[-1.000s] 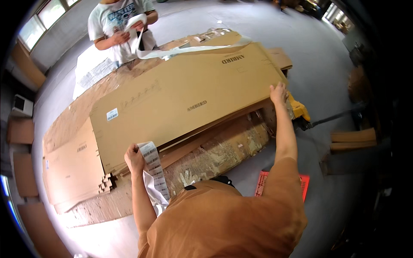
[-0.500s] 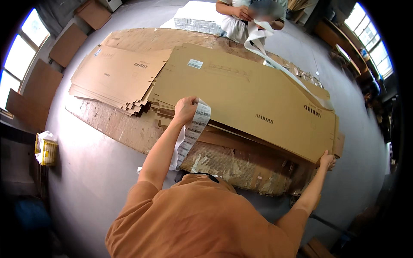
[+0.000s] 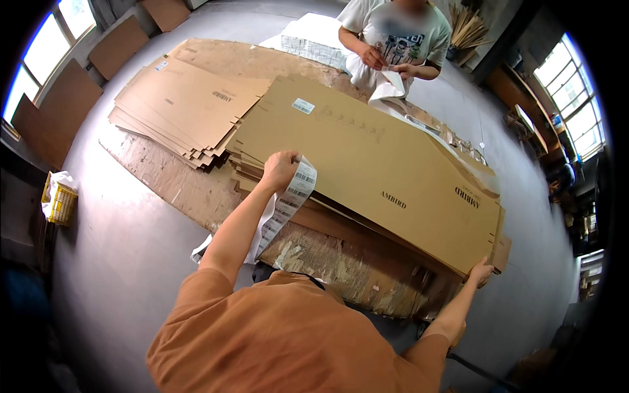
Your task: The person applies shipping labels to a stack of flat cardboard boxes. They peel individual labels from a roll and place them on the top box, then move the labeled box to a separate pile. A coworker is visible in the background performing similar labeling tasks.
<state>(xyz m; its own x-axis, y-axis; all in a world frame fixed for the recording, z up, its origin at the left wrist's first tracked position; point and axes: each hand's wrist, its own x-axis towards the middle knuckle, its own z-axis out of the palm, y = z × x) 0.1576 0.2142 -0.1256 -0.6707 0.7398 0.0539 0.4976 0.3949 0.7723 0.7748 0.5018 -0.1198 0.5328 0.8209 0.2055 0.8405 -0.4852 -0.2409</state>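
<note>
A large brown flat cardboard sheet (image 3: pixel 354 157), with a white label (image 3: pixel 303 105) near its far left corner, lies on top of a stack of similar sheets. My left hand (image 3: pixel 281 169) is closed on a strip of white barcode labels (image 3: pixel 285 204), over the sheet's near left edge. The strip hangs down past the table edge beside my forearm. At the sheet's near right corner, my right hand (image 3: pixel 481 272) grips the cardboard, its fingers partly hidden beneath.
More flat cardboard sheets (image 3: pixel 177 108) are stacked at the left of the worn table (image 3: pixel 154 175). Across the table a co-worker (image 3: pixel 400 46) handles a white strip (image 3: pixel 392 85). A white stack (image 3: pixel 313 40) stands behind. A yellow basket (image 3: pixel 62 204) sits on the floor at left.
The view has tilted, so the table's right side appears lower. My hands keep their holds on the label strip and the sheet corner. The co-worker is seen more upright.
</note>
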